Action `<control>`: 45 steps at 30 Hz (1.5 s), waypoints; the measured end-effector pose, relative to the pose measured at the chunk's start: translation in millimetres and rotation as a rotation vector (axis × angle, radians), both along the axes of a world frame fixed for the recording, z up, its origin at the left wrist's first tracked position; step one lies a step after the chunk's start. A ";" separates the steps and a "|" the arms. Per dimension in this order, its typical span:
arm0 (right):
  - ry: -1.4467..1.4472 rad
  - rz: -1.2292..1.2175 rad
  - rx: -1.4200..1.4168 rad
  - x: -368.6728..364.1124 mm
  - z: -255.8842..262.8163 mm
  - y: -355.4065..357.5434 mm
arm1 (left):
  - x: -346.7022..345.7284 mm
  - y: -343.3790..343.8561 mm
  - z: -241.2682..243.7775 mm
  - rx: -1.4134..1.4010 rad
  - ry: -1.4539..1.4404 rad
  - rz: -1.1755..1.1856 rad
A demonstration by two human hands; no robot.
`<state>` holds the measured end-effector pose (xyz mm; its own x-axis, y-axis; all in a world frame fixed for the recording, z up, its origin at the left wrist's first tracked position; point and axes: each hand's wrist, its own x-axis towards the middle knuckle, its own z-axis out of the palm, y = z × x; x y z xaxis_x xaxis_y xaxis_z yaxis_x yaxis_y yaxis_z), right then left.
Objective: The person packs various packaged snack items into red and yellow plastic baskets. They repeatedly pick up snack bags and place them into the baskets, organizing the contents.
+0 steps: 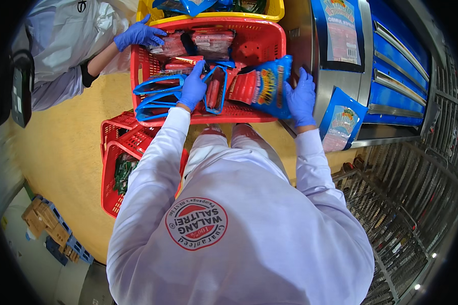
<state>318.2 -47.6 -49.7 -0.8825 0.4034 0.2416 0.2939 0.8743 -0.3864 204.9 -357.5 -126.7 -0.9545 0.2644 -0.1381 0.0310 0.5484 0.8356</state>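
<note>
In the head view a red plastic basket (229, 23) holds several packs of red sausages. My left hand (194, 87), in a blue glove, reaches over its near left part, fingers on or just above the packs between a sausage pack (181, 64) and an open blue-edged pouch (215, 90). Whether it grips one I cannot tell. Several blue-edged pouches (158, 101) lie left of that hand. My right hand (302, 97), also gloved, is at the basket's right side, its thumb beside a blue sausage bag (269, 87); its fingers are spread near the steel machine edge.
A co-worker's gloved hand (138, 35) rests at the basket's far left. Beyond stands a yellow basket (278, 9). A steel machine (328, 76) with a blue bed (399, 72) and another sausage pouch (343, 120) are at right. Red baskets (108, 183) stand low at left; wire racks (389, 213) lower right.
</note>
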 end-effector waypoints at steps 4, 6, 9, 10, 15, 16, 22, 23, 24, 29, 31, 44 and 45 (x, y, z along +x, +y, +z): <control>-0.090 0.174 -0.206 -19.4 1.1 -64.8 | -1.0 -6.6 -21.1 0.018 0.020 0.001; -0.365 0.303 -0.475 -32.6 -25.2 -102.0 | 0.3 -3.6 -12.2 -0.053 0.080 -0.018; -0.719 0.419 -0.587 -49.3 -80.2 -133.0 | 5.6 3.3 11.0 -0.122 0.072 -0.051; -0.698 0.422 -0.645 -49.9 -101.6 -138.8 | 8.5 1.0 10.0 -0.142 0.101 -0.029; -0.539 0.242 -1.173 -36.2 -129.4 -134.6 | 36.5 3.4 51.6 -0.596 0.069 0.089; -0.568 0.169 -1.233 -36.9 -138.7 -135.9 | 41.4 -1.7 46.1 -0.638 0.152 0.055; -0.592 0.251 -1.377 -25.7 -101.5 -148.4 | 34.3 1.9 69.2 -0.731 0.457 -0.201; -0.638 0.229 -1.477 -23.7 -81.3 -153.2 | 34.4 5.0 87.0 -0.715 0.503 -0.214; -0.683 0.203 -1.575 -20.7 -62.4 -159.7 | 33.8 0.1 87.1 -0.720 0.512 -0.212; -0.792 0.136 -1.816 -25.0 -91.2 -170.0 | 10.9 0.8 45.5 -0.951 0.527 -0.398; -0.861 0.201 -1.762 -16.5 -60.2 -162.5 | 18.5 13.3 63.3 -0.894 0.588 -0.417; -0.416 0.923 -0.246 -48.9 25.5 -101.6 | 42.4 -4.7 42.2 -1.003 0.248 -0.605; -0.409 0.938 -0.290 -50.4 19.8 -103.8 | 42.8 -7.1 38.7 -0.994 0.303 -0.579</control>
